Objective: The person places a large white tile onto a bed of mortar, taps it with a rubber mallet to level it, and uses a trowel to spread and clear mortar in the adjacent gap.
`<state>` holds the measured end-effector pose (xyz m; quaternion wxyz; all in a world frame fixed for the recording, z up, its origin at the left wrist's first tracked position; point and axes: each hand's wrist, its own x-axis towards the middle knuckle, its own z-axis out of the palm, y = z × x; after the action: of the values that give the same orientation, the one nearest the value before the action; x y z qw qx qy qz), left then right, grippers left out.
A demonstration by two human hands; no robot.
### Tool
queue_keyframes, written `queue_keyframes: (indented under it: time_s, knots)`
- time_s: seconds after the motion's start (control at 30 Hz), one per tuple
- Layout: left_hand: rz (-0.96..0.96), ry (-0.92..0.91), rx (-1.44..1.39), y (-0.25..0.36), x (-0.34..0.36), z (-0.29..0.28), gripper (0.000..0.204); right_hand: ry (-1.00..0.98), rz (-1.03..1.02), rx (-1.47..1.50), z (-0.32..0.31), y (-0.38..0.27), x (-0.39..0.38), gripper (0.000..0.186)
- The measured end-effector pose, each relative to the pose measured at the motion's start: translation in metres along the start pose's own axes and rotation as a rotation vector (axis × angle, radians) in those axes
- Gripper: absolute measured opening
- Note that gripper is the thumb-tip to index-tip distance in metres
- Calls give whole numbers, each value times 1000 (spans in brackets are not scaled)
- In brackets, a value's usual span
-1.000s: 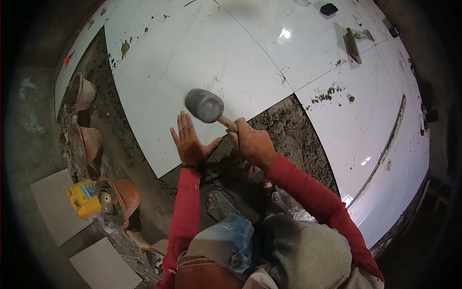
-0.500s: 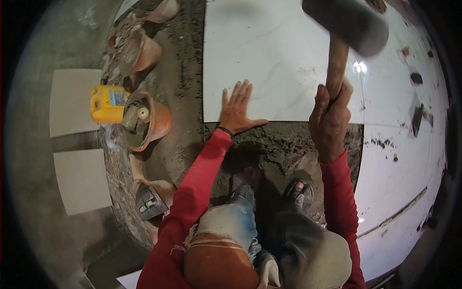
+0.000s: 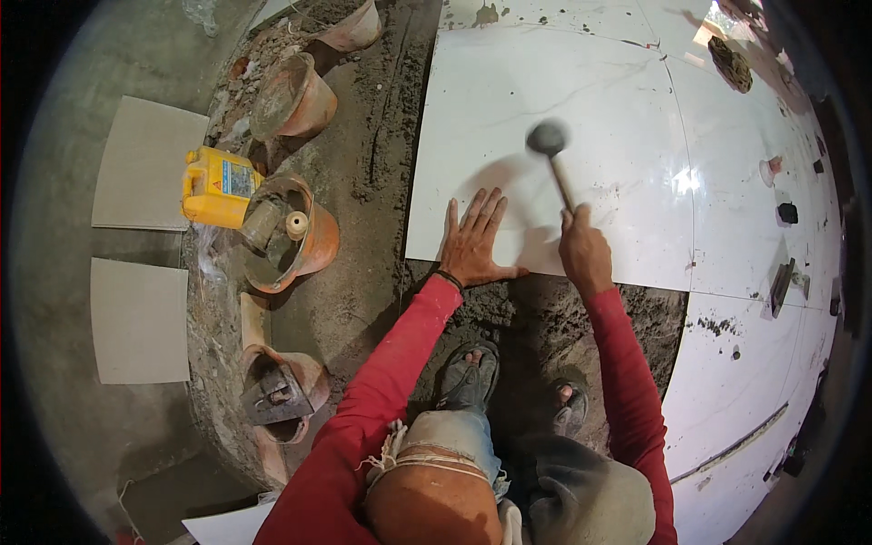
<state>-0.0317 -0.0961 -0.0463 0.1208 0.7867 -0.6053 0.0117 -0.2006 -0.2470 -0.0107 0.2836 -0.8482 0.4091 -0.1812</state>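
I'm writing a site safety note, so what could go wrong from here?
The bare left hand lies spread on the glossy white marbled tile, close to the dark-headed, wooden-handled mallet in the right hand; a stray blow might catch it. With the mallet above it, the tile could crack or chip if struck too hard. Toes show in open dark sandals, so a slipped mallet might hurt them.

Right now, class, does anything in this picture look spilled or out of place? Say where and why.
Yes: dark crumbs lie scattered on the white tile at the picture's right, looking spilled against its pale, smooth surface.
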Motion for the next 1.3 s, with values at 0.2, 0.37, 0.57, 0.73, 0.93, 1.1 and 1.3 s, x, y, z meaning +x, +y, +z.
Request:
queue_keyframes:
  time_s: [0.2, 0.37, 0.57, 0.73, 0.93, 1.1, 1.3]
  knots:
    - [-36, -64, 17, -10, -11, -3, 138, 77, -3, 128, -5, -44, 10, 23]
    - [2, -51, -34, -4, -6, 2, 137, -37, 47, -65, 9, -16, 35, 27]
    - [16, -19, -53, -9, -1, 6, 134, 62, 53, 66, 8, -15, 35, 29]
    - [-5, -50, 7, -6, -6, -6, 132, 102, 13, -32, -4, -41, 54, 31]
    - [20, -40, -19, 1, -1, -2, 130, 12, 49, -164, 2, 11, 46, 30]
    - [14, -43, -2, -7, -7, 1, 131, 154, 60, -82, -12, -29, 50, 32]
    - [26, -23, 18, -3, -2, -2, 132, 30, -27, -88, 5, -27, 38, 31]
